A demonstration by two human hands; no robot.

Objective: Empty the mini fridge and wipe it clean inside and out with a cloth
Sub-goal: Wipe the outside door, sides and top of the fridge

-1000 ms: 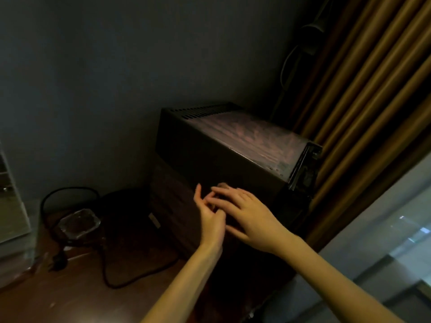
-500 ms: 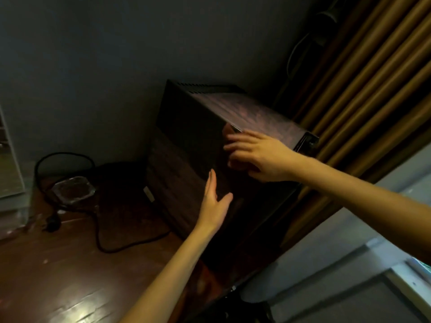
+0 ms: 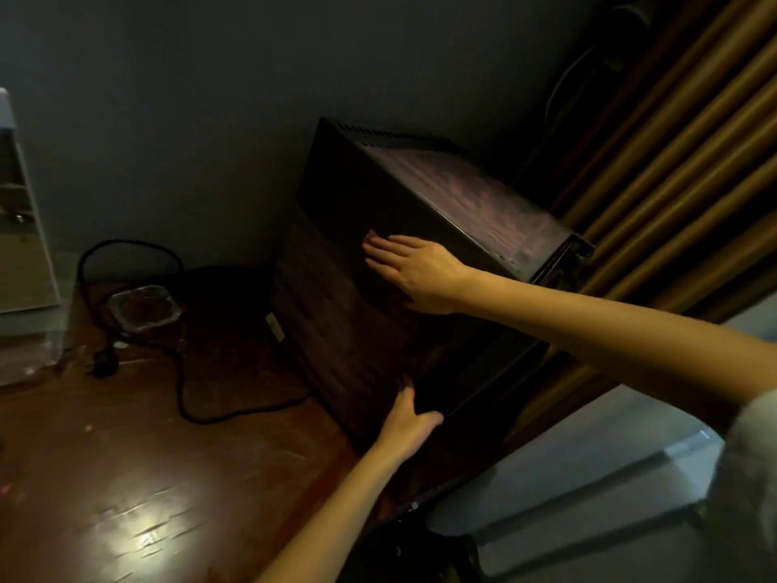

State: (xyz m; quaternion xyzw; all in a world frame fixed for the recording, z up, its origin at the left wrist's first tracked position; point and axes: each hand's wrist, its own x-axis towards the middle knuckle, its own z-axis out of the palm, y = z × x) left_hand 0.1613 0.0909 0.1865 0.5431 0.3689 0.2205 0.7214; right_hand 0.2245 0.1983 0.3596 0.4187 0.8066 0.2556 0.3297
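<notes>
Right hand (image 3: 420, 273): fingers (image 3: 389, 252) straight, flat on the dark side panel, holding nothing.
Left hand (image 3: 410, 418): open, pressed against the lower corner.
Mini fridge (image 3: 471, 195): mid-frame, door too dark to read.
Tip: looks like you're turning it, so push slowly and mind the cable (image 3: 185, 397) lower left.

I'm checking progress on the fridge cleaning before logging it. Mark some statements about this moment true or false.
1. The right hand lies with straight fingers on the mini fridge. True.
2. The left hand holds a cloth. False: it holds nothing and touches the fridge low down.
3. A glass ashtray sits on top of the fridge. False: it sits on the wooden surface left of the fridge, near the black cable.
4. Curtains hang to the right of the fridge. True.
</notes>
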